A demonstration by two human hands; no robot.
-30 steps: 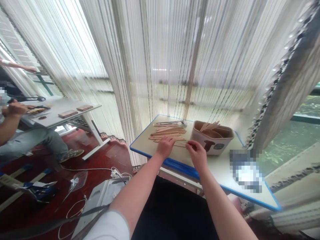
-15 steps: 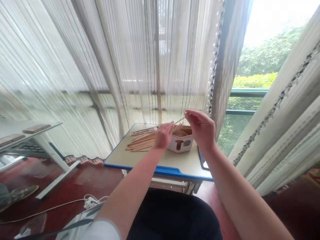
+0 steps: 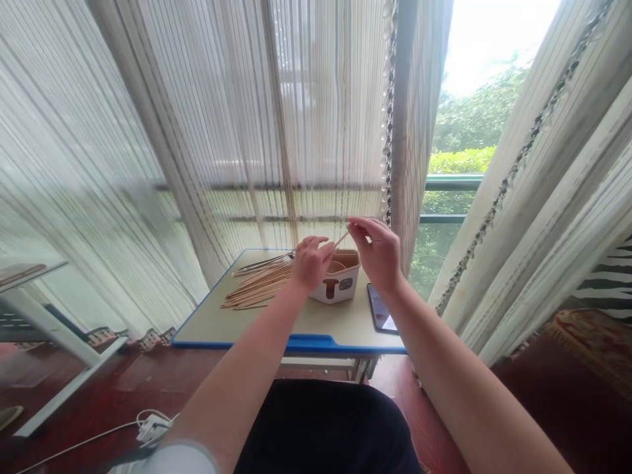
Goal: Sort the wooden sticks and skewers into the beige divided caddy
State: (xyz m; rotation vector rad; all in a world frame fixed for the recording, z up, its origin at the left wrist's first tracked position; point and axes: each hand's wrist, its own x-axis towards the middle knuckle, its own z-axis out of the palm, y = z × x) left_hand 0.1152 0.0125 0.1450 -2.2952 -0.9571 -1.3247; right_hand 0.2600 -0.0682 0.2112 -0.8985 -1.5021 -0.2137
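Observation:
A thin wooden stick (image 3: 342, 238) slants between my two hands above the box. My right hand (image 3: 381, 253) pinches its upper end between thumb and fingertips. The lower end meets the thumb side of my left hand (image 3: 311, 264), whose fingers are curled, one of them raised a little. Just beneath is a white open box (image 3: 340, 288) with a brown lining and a dark T-shaped mark on its front. To the left of it, partly behind my left hand, a bundle of long wooden sticks (image 3: 257, 284) lies fanned out on the table.
The small table (image 3: 207, 326) has a blue edge. A phone or tablet (image 3: 379, 308) lies at its right, beside my right forearm. Dark slender tools (image 3: 264, 263) rest behind the sticks. Sheer curtains (image 3: 232, 131) hang behind. A power strip (image 3: 153, 426) with a cable is on the floor.
The view has swung to the right, so the table appears further left. The stick between my hands is tilted more steeply, and a finger of my left hand has lifted.

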